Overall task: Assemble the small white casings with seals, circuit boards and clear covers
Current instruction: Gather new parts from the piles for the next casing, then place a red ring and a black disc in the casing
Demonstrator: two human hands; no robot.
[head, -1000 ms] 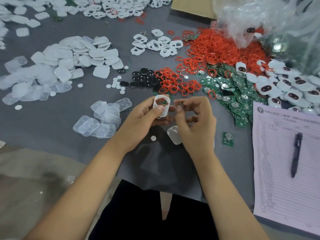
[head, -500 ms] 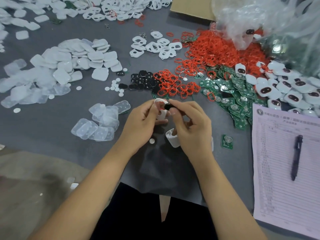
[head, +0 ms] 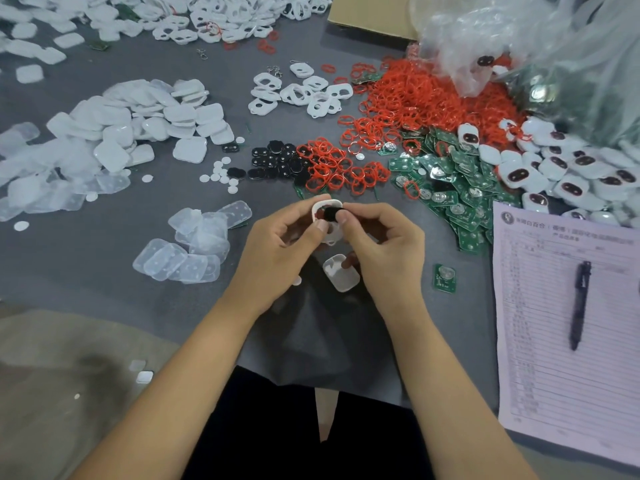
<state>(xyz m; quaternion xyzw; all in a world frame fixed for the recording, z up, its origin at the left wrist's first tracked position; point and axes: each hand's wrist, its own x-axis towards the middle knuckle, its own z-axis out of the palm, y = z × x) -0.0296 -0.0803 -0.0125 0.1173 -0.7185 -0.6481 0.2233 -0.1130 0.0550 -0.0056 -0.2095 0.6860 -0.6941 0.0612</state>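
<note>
My left hand (head: 280, 251) grips a small white casing (head: 323, 206) with a red seal showing inside it, held above the table's front middle. My right hand (head: 381, 247) pinches a small black oval piece (head: 333, 214) against the casing's opening. A second white casing half (head: 341, 275) lies on the grey mat just below, partly hidden by my right hand. One green circuit board (head: 445, 278) lies alone to the right of my right hand. Clear covers (head: 194, 251) are heaped to the left of my hands.
Red seals (head: 408, 109), green circuit boards (head: 450, 188), black ovals (head: 277, 161) and white casing frames (head: 298, 91) lie in piles beyond my hands. Assembled white units (head: 561, 168) and a plastic bag (head: 519, 39) sit far right. A printed sheet (head: 540, 341) with a pen (head: 579, 303) lies right.
My right hand brought a black oval piece to the casing and now holds it over the opening. The casing has tilted and my hands have drawn closer together.
</note>
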